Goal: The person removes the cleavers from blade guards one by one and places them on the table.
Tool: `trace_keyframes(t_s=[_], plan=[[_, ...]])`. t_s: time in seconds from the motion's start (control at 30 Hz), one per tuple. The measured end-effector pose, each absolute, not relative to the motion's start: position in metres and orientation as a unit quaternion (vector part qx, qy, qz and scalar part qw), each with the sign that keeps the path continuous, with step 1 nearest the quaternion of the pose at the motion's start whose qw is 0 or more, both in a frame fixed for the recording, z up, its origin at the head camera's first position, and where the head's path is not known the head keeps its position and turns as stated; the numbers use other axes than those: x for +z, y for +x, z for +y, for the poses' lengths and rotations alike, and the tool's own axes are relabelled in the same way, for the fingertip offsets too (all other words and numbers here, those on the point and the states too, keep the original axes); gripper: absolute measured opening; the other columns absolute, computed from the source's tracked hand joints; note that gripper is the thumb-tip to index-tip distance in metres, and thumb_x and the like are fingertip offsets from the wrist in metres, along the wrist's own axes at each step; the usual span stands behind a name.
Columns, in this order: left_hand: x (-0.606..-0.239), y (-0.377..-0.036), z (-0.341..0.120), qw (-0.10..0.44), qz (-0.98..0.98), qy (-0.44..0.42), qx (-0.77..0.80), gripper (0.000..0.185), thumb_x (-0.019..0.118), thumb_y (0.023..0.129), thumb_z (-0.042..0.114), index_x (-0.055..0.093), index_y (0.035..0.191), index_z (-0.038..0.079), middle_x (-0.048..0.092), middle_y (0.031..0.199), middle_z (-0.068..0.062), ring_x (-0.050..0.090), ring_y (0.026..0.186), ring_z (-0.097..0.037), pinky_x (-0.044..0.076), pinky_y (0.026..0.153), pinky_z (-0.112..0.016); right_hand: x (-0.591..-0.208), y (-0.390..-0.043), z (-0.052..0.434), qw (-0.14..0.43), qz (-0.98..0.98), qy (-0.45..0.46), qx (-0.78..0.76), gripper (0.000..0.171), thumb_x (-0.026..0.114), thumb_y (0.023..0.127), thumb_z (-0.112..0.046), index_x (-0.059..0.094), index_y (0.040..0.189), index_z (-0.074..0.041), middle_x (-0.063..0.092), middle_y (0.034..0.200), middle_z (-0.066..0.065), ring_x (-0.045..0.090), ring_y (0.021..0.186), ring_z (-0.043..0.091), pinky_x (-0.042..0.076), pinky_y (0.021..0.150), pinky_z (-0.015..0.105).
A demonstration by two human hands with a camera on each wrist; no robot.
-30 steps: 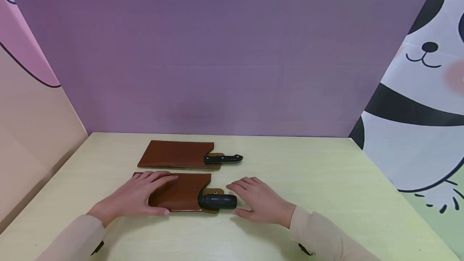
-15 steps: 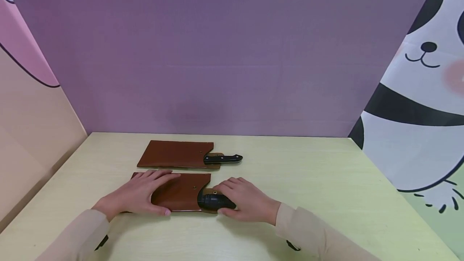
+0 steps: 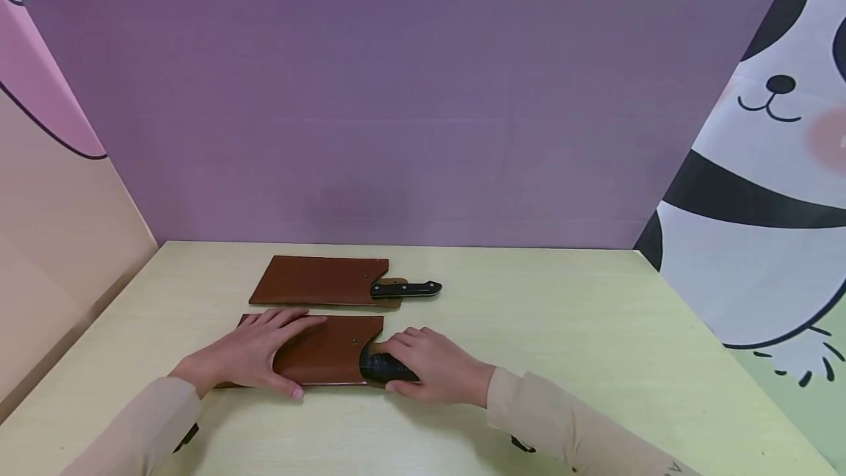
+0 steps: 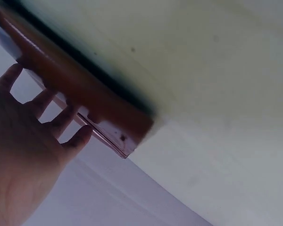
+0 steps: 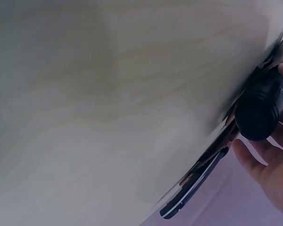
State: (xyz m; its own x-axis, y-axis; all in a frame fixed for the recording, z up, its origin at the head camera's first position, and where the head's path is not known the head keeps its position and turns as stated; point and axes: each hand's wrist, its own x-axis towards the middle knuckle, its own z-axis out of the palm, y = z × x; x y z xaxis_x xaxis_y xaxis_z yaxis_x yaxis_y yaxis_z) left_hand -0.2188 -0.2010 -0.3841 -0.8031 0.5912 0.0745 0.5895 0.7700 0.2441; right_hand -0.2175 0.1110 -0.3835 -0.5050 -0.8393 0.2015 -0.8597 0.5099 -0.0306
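Left hand: the left hand lies flat, fingers straight and spread, pressing on the left part of the near sheath.
Right hand: the right hand has its fingers curled round the black ribbed handle, gripping it.
Near sheath: brown leather, flat on the table, at the front between the two hands; its open end faces right.
Handle: it juts from the sheath's right end, just above the table top; the blade is hidden inside.
Far sheath: a second brown sheath lies just behind the first, parallel to it and apart.
Far knife: its slim black riveted handle sticks out to the right.
Backdrop: a purple wall; a panda print on the right.
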Motion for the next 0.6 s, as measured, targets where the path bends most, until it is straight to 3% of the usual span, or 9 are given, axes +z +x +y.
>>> trace_keyframes(t_s=[0.6], plan=[[-0.3883,-0.2255,-0.2025,0.018,0.940,0.316,0.130,0.097,0.063,0.056,0.077,0.037,0.139,0.032,0.036,0.140,-0.008,0.033,0.127,-0.038,0.026,0.094,-0.066,-0.3891,-0.2202,0.1079,0.041,-0.866,0.491,0.091,0.038,0.054,0.090,-0.034,0.050,0.122,-0.016,0.059,0.110,-0.003,0.052,0.098,0.009,0.043,0.088,0.027]])
